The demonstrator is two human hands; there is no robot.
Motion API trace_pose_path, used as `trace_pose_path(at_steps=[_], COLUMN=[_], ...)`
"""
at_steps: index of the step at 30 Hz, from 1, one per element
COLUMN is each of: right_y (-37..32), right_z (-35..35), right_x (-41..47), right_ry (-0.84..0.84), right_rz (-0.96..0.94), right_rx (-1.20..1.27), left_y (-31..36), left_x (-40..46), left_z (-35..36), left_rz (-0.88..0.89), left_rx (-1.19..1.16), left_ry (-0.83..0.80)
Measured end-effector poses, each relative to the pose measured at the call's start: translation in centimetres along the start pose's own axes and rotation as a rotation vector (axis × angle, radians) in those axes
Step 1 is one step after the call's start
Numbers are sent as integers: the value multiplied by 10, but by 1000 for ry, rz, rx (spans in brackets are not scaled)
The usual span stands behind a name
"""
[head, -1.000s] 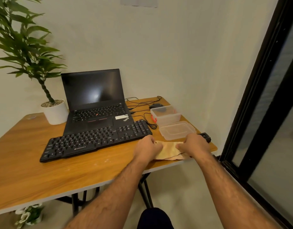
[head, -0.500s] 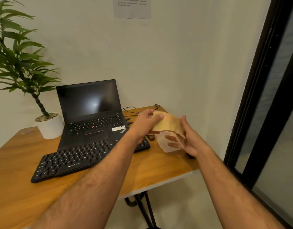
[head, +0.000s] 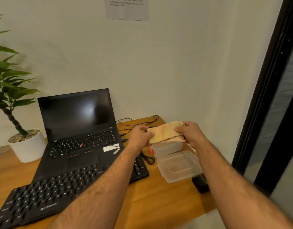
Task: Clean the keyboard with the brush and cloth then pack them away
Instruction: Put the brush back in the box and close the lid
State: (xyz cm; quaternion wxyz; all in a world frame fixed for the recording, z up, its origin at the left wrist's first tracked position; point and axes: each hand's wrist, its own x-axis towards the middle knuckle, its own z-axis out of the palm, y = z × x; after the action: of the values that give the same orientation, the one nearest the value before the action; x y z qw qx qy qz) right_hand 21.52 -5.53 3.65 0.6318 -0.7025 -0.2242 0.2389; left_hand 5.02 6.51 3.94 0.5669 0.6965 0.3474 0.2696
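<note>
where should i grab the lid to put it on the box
Take the lid by its right rim, coming from above. It lies flat on the table, apart from the box, so only the thin raised rim offers a pinch. The left side is nearer the keyboard and cable.

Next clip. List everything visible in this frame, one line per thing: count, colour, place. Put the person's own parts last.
cloth: 1, tan, folded, held over the container
container: 1, clear plastic, open, on the table's right side
lid: 1, clear plastic, flat on the table in front of the container
keyboard: 1, black, front left of the table
laptop: 1, black, open, screen dark, behind the keyboard
cables: several, black, right of the laptop
potted plant: 1, green in a white pot, far left
table: 1, wooden
paper sheet: 1, white, on the wall
black object: 1, at the table's right edge, unidentifiable
left hand: grips the cloth's left end
right hand: grips its right end
</note>
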Motion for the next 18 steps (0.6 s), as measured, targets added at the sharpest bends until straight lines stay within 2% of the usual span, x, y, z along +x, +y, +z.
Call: trace_pose_path(at_steps=[8,12,18], right_y=[-1,5,6], right_z=[16,28,38], right_x=[53,53,51], right_ry=[119,141,58], right_rz=[-60,-54,-107], right_rx=[-715,-1002,-1294], left_y=[-12,-12,-14], left_x=[42,51,61], left_z=[19,22,27], left_rz=[186,249,190], left_rx=[747,1064,1266], left_ry=[88,-24,-171])
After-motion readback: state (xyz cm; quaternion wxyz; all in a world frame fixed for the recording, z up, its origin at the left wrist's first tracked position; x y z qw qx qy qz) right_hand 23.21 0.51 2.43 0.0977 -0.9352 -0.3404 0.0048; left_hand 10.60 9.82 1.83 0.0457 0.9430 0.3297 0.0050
